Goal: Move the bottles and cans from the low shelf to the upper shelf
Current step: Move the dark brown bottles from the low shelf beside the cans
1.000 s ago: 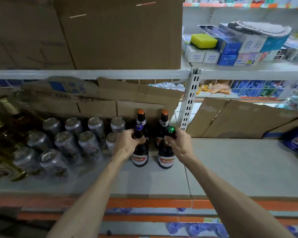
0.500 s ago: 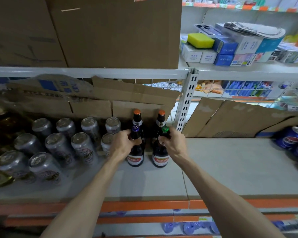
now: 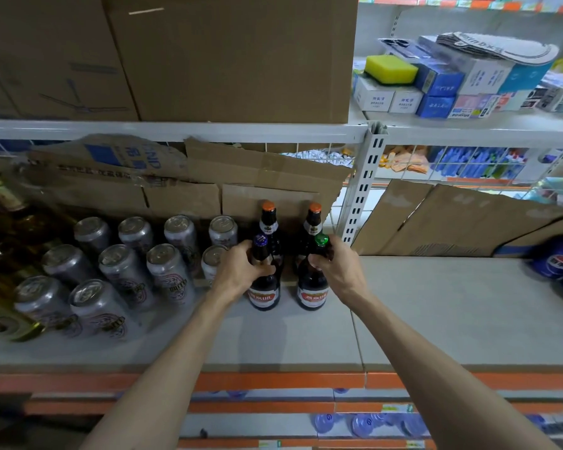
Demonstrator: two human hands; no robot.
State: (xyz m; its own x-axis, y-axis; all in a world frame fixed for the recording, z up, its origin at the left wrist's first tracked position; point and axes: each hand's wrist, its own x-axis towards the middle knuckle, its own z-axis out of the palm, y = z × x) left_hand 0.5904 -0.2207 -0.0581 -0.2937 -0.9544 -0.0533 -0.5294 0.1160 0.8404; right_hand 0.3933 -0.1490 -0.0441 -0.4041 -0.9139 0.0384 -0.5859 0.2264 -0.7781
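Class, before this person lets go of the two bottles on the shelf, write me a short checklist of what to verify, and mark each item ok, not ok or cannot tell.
1. Left hand wrapped around the neck of the blue-capped bottle: ok.
2. Right hand wrapped around the neck of the green-capped bottle: ok.
3. Both bottles upright: ok.
4. Bottle bases resting flat on the shelf: cannot tell, though they look set down.
5. Front bottles clear of the two orange-capped bottles behind: cannot tell, they overlap in view.
6. Blue-capped bottle clear of the silver cans to its left: cannot tell, the hand hides the gap.
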